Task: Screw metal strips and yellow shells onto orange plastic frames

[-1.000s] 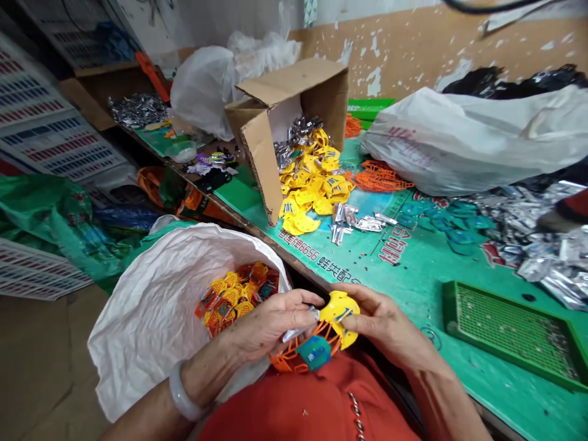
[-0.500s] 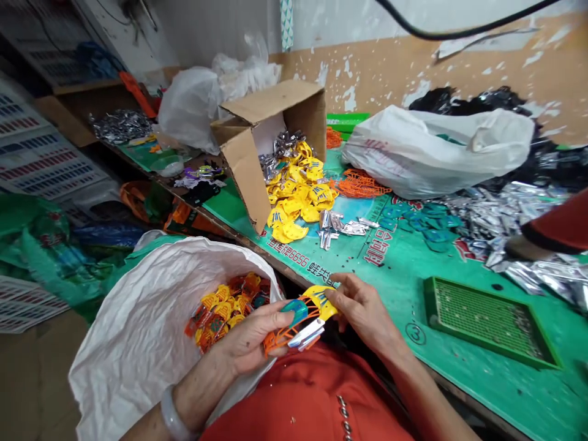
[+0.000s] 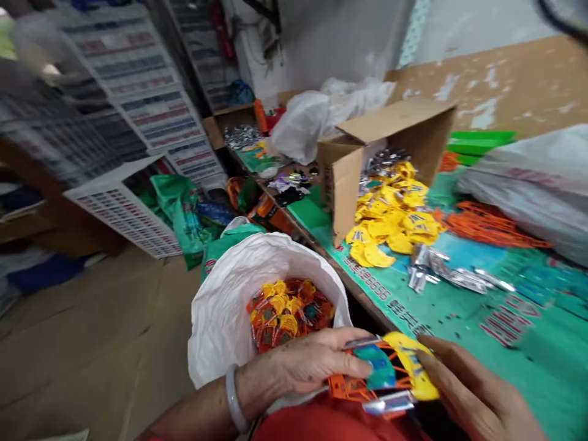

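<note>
Beside the white sack, the left hand pinches an orange lattice frame, the right hand its yellow plate

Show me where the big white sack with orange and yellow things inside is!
In the head view, the white sack sits open near the middle, left of the green table and just behind the left hand.

stacked white crates stand beyond a crumpled green bag.
</note>
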`<state>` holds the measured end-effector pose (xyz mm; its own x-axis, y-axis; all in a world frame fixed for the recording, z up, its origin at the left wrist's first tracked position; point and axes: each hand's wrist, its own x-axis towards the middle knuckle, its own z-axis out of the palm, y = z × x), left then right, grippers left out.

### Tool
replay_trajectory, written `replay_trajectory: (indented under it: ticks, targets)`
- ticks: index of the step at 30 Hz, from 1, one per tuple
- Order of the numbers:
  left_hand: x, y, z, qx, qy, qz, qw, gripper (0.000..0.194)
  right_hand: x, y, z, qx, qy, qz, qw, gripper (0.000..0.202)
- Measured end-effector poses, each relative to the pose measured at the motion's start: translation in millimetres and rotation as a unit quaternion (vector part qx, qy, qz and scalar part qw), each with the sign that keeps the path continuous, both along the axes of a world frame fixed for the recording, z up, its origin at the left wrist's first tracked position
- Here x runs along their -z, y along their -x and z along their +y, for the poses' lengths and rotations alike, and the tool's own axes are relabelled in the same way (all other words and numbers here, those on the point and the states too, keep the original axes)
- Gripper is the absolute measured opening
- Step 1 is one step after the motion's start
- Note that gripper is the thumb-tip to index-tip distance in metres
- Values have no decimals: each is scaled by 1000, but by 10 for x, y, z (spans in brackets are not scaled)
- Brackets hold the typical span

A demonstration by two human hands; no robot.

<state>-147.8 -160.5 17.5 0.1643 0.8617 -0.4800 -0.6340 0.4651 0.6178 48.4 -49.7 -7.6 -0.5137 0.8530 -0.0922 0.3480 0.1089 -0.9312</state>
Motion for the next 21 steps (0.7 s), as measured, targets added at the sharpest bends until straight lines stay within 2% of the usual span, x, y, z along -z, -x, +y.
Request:
replay_trajectory:
  ticks: [3,6,9,11,12,14,16,18,21]
  targets:
    - [-37,58,-104,-26,-29,13,999,53,-140,91,43,-71,53,-27,996,46]
    - [-136,281,-249,-85,-11,102,991,51,-296,448,8,-132,39,-25,990,41]
    - [-254,627,-373,-127,-16,227,965,45,-348,991,-11,-175,-58,-45,982,35]
    - [-297,824,-411,-158,-21,265,951,44,-335,1334,10,-215,-170,-60,960,28]
    - [-294,891,-413,-174,-24,286,942,44,-322,1470,28,-213,-189,-56,957,26]
    - [-223,953,-380,-209,-23,347,914,40,-292,1643,72,-194,-214,-52,956,29]
    - [-65,934,-305,-212,-26,430,877,41,-262,1669,116,-170,-225,-44,958,34]
    - [144,879,-199,-137,-31,512,848,48,-232,1573,146,-153,-235,-34,959,36]
    - [435,844,4,-52,-28,555,830,52,-176,1307,145,-136,-239,-29,961,32]
